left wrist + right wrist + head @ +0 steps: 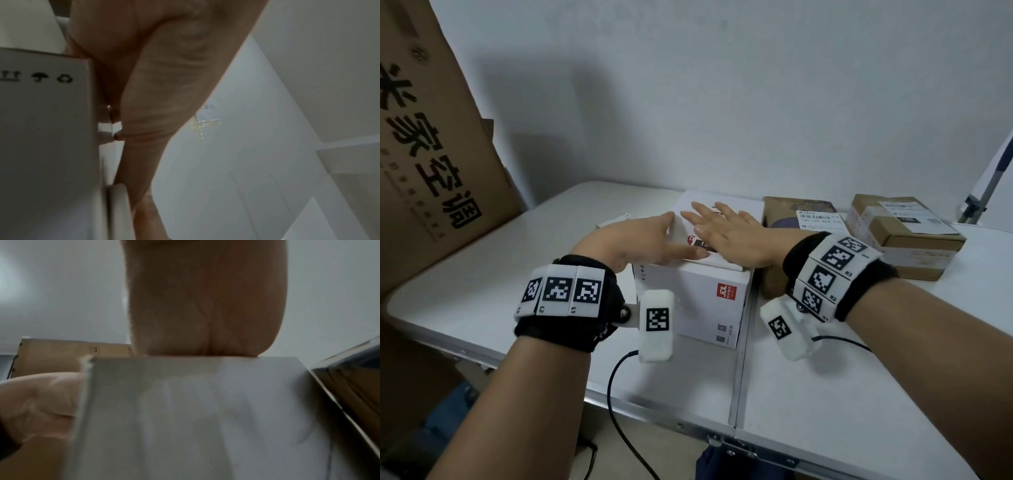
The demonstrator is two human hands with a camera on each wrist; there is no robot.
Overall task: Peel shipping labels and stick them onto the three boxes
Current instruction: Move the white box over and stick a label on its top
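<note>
Both hands flat on the white box (698, 294)

The left hand (643, 240) lay with straight fingers at its left top edge; the right hand (729, 236) pressed palm-down beside it, fingers spread.

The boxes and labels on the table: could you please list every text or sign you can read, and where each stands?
"米家空调": big carton leaning at left.
"JD" on a red square: white box, front.
"13", cut off by the hands: label on the white box.
"15H-159-A03-210", uncertain: label on the middle box.
Upright, umbrella and recycling signs: white box side.
Far right box's label: too blurred.
</note>
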